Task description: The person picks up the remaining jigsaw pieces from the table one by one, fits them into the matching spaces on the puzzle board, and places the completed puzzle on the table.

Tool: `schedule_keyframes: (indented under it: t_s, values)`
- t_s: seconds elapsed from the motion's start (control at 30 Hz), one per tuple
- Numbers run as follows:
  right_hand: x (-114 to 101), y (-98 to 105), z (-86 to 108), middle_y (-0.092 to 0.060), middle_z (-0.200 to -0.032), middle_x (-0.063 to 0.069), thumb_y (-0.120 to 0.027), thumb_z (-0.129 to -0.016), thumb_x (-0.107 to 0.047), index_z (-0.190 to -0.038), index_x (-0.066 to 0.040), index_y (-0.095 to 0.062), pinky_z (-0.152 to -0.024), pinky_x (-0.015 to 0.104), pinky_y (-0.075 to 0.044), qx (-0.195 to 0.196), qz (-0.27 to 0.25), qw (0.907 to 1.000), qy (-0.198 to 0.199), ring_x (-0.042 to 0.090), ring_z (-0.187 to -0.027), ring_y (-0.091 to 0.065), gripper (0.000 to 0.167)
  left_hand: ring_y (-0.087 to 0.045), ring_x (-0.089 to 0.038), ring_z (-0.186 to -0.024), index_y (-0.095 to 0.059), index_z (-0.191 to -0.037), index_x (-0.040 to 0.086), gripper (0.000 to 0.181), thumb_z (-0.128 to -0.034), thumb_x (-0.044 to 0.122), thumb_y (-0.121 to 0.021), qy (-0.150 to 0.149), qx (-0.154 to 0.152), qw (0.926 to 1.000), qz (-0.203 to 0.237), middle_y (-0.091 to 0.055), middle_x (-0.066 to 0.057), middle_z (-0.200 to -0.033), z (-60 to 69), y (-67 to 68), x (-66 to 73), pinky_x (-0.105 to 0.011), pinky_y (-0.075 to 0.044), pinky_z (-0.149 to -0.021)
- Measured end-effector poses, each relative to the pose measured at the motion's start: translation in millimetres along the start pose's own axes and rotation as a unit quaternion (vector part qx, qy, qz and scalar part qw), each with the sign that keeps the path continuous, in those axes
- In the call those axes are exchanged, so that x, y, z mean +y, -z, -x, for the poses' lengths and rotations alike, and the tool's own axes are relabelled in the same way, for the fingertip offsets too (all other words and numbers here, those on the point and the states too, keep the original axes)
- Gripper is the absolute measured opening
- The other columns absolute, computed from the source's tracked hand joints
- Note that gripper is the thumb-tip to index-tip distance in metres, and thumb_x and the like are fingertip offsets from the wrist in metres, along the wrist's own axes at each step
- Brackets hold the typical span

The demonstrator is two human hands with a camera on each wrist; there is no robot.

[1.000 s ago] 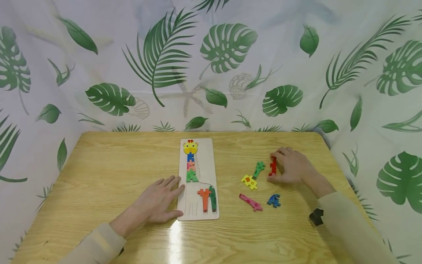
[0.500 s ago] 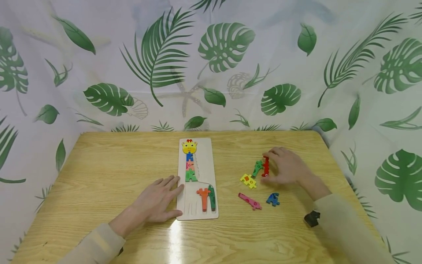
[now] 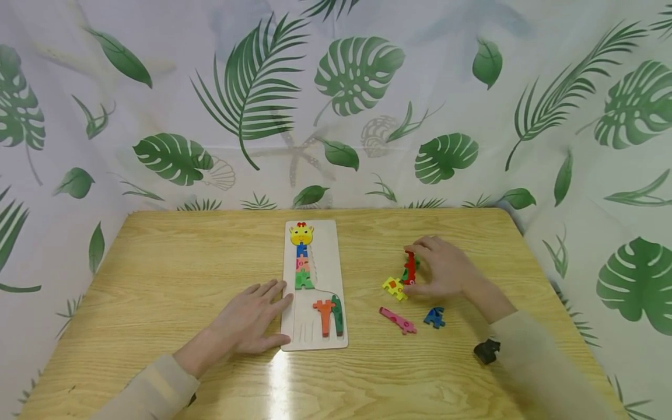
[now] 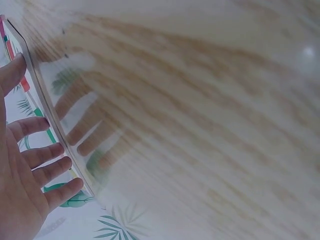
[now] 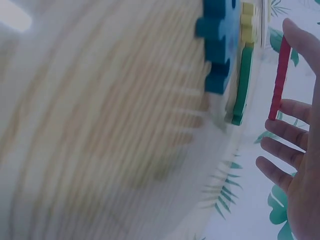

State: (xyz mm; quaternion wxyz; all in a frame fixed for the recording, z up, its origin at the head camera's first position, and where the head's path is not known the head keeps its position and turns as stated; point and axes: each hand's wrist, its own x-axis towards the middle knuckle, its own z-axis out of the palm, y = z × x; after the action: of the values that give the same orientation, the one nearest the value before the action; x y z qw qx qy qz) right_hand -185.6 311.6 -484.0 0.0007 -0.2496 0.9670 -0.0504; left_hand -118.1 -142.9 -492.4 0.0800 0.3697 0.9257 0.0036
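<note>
My left hand (image 3: 252,321) rests against the left edge of a pale giraffe puzzle board (image 3: 325,251), fingers spread and straight. The left wrist view shows those fingertips along the board's rim (image 4: 42,90). On the board lie the giraffe's yellow head, several neck pieces, an orange leg piece (image 3: 325,318) and a dark green one (image 3: 338,318). My right hand (image 3: 446,271) pinches a red puzzle piece (image 3: 410,268) by its two ends, between thumb and fingertips. In the right wrist view the red piece (image 5: 280,80) stands off the table. Beneath it, a green piece (image 5: 243,85) is partly hidden in the head view.
Right of the board lie a yellow piece (image 3: 392,287), a pink leg-shaped piece (image 3: 397,320) and a blue piece (image 3: 434,317). The wooden table (image 3: 199,245) ends at a leaf-print cloth (image 3: 357,169) behind.
My right hand has moved left, carrying the red piece from beside the green piece to over it. My left hand stays at the board's edge.
</note>
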Motion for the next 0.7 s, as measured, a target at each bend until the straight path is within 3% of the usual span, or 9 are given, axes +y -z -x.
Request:
schedule_keyframes:
  t_s: [0.7]
  values:
    - [-21.7, -2.0, -11.7, -0.061, -0.143, 0.012, -0.075, -0.077, -0.08, -0.148, -0.015, -0.059, -0.11, 0.056, -0.055, 0.006, -0.004, 0.9997, 0.024, 0.034, -0.131, -0.059, 0.097, -0.046, -0.04, -0.153, -0.05, -0.157, 0.01, 0.082, -0.0989, 0.068, -0.054, 0.0, -0.005, 1.0, -0.003, -0.044, -0.021, -0.166, -0.2, 1.0, -0.9, -0.054, -0.045, -0.122]
